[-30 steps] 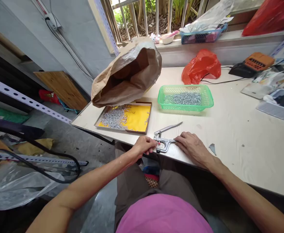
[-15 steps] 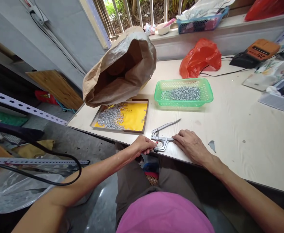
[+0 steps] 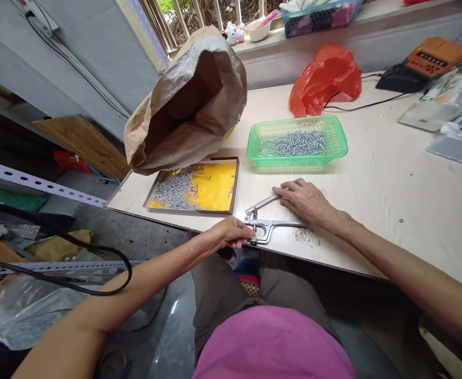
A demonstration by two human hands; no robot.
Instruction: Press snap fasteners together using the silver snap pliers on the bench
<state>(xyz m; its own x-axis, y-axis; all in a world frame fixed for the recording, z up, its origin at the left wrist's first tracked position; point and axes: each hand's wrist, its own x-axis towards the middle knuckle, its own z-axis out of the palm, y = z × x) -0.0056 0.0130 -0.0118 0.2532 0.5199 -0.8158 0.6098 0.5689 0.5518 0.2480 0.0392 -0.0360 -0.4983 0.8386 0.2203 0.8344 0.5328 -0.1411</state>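
A pair of metal snap-fastener pliers [image 3: 268, 225] lies near the table's front edge, handles spread, pointing right. A spring and a small red part show at the jaws. My left hand [image 3: 234, 231] is closed in a pinch at the jaws; whatever is between thumb and fingers is too small to name. My right hand [image 3: 304, 200] spans the handles, fingers over the end of the upper one and the heel of the hand by the lower one. Small silvery metal pieces [image 3: 176, 190] lie in a shallow tray [image 3: 235, 189] lined with yellow; more fill part of a green basket [image 3: 254, 142].
A large open paper bag [image 3: 191, 137] leans over the tray's back edge. Behind the basket sit a red plastic bag [image 3: 325, 79] and an orange-and-black battery charger [image 3: 424, 63] with cables. A grey bin [image 3: 458, 145] stands at the right. A black cable [image 3: 124, 263] loops at lower left.
My right hand has shifted from the lower handle up and over the upper handle. My left hand stays pinched at the jaws. The view has tilted slightly.
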